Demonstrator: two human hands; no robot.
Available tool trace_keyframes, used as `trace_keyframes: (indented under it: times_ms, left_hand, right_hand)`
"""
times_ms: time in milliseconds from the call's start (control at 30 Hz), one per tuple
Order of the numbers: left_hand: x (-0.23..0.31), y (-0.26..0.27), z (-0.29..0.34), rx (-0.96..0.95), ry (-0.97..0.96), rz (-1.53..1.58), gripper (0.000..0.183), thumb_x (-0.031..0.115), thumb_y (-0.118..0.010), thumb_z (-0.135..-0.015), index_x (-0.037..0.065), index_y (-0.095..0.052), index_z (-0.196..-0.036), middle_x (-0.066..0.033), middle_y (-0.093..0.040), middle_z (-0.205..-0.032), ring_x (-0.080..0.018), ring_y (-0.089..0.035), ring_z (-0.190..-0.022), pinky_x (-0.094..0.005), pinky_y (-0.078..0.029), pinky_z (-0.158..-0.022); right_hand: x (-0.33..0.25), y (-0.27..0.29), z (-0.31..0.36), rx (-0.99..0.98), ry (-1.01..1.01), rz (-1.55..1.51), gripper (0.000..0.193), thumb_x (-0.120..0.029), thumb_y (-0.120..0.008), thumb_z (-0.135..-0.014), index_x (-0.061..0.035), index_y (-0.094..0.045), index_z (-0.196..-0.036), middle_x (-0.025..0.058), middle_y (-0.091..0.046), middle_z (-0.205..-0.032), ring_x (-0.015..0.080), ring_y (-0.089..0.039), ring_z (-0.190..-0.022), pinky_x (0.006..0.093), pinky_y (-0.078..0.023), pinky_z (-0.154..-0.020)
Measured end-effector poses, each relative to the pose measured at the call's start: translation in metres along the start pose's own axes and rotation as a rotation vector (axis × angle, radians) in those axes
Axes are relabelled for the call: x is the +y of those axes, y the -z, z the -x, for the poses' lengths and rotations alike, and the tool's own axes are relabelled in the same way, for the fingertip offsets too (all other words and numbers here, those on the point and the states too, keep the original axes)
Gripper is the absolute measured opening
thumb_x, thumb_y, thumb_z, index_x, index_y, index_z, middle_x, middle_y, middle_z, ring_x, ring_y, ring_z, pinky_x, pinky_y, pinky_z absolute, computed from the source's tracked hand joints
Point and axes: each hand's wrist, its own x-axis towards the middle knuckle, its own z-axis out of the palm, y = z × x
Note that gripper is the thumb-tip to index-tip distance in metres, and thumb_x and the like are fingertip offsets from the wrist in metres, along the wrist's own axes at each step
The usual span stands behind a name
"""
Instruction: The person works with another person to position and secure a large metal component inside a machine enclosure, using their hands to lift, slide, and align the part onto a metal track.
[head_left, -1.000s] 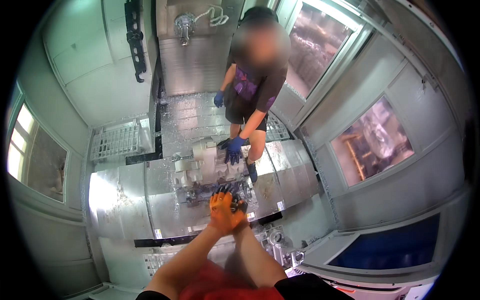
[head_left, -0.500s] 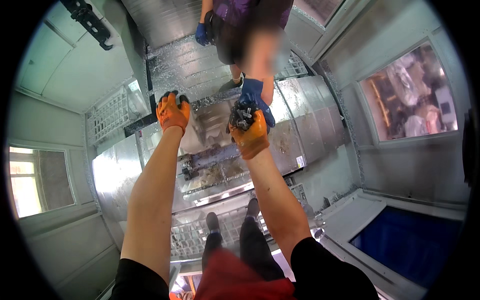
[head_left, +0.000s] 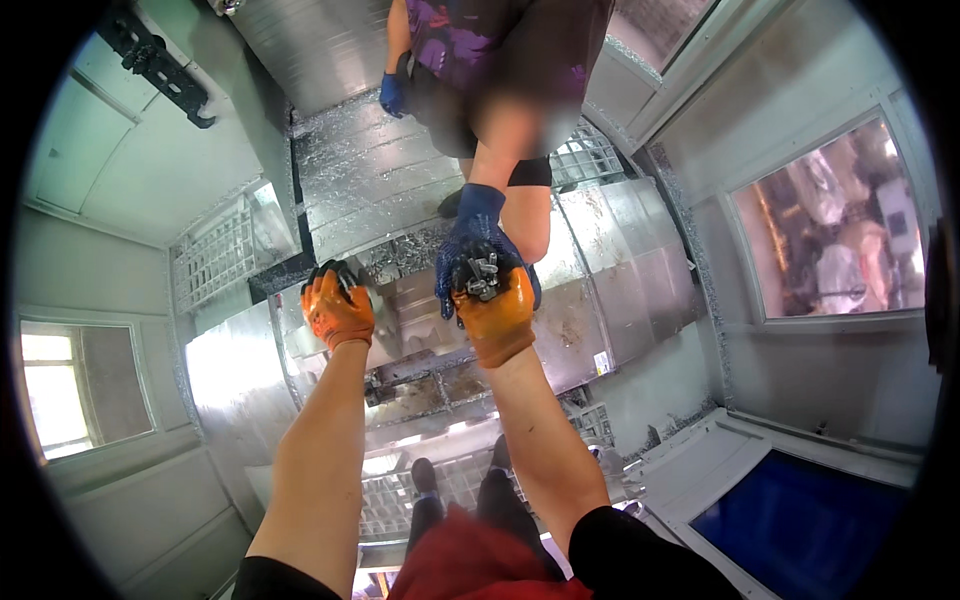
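My right hand (head_left: 500, 305), in an orange glove with dark fingertips, is cupped under a cluster of small shiny metal parts (head_left: 482, 275). Their exact kind is too small to make out. A co-worker's blue-gloved hand (head_left: 478, 220) reaches in from the far side and meets my right hand around the parts. Off to the left, my left hand (head_left: 337, 307) wears a matching orange glove, its fingers apart and slightly bent over the grey metal machine part (head_left: 390, 300). I see nothing held in it.
Metal covers (head_left: 235, 350) span left to right beneath my arms. Metal shavings lie scattered on the far metal floor (head_left: 355, 150). The co-worker's other blue-gloved hand (head_left: 392, 95) hangs at the far side. Grey walls with windows (head_left: 835, 225) enclose both sides; my feet stand on a grating (head_left: 385, 505).
Both my hands sit lower in the view, nearer to me. The co-worker has leaned in, and the blue-gloved hand now reaches over the metal parts from behind.
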Motion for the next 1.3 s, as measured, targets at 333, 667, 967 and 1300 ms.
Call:
trace_keyframes:
  times_ms: [333,667,967,1300]
  left_hand:
    - [-0.023,-0.021,0.012,0.05,-0.032,-0.065,0.044,0.021,-0.056,-0.073,-0.003,-0.065,-0.109,-0.0214,-0.065,-0.108,-0.0412,-0.056,-0.105,-0.0476,-0.038,-0.104]
    - [-0.004,-0.006,0.003,0.014,-0.046,-0.027,0.039,0.019,-0.055,-0.074,-0.002,-0.064,-0.106,-0.0209,-0.064,-0.101,-0.0412,-0.057,-0.097,-0.0481,-0.039,-0.101]
    - [-0.009,-0.006,0.003,-0.012,-0.063,0.009,0.041,0.021,-0.056,-0.074,-0.002,-0.063,-0.107,-0.0198,-0.063,-0.103,-0.0414,-0.057,-0.099,-0.0482,-0.04,-0.099]
    - [-0.002,-0.003,0.001,0.032,-0.057,-0.004,0.042,0.024,-0.056,-0.074,-0.005,-0.064,-0.104,-0.022,-0.063,-0.101,-0.0426,-0.057,-0.097,-0.0496,-0.04,-0.098]
  right_hand:
    - [-0.003,0.001,-0.024,0.421,-0.332,-0.686,0.03,-0.033,-0.054,-0.097,-0.0109,-0.062,-0.116,0.0012,-0.063,-0.108,0.0168,-0.061,-0.098,0.0293,-0.05,-0.081]
    - [0.048,0.029,-0.057,0.858,-0.298,-0.519,0.045,-0.044,-0.053,-0.094,-0.013,-0.057,-0.126,-0.0014,-0.061,-0.118,0.0167,-0.055,-0.104,0.032,-0.042,-0.093]
    - [0.04,0.035,-0.066,0.85,-0.205,-0.477,0.054,-0.048,-0.053,-0.092,-0.008,-0.057,-0.129,0.0014,-0.058,-0.126,0.0151,-0.052,-0.112,0.0293,-0.038,-0.098]
    - [0.06,0.036,-0.054,0.71,-0.138,-0.03,0.04,-0.037,-0.048,-0.096,-0.0096,-0.057,-0.124,0.0001,-0.056,-0.107,0.0141,-0.047,-0.094,0.0301,-0.039,-0.084]
